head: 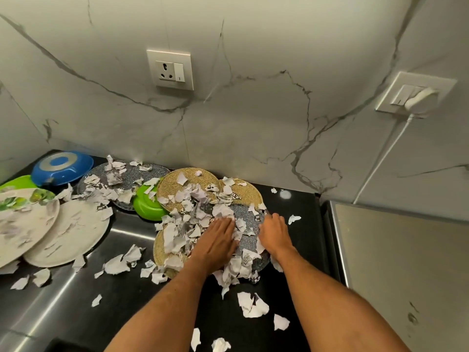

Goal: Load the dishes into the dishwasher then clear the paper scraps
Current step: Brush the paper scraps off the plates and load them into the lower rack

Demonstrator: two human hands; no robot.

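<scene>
Both hands lie flat with straight fingers, the left hand (218, 237) on torn white paper scraps (193, 212), the right hand (275, 232) on the grey speckled round plate (247, 217), probably to free it.

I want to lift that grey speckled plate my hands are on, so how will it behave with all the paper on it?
The grey speckled plate looks flat and rigid, so it should lift level. The paper scraps heaped on it seem light and loose, likely sliding off if tilted. It overlaps a tan plate, which may shift as it comes free.
</scene>
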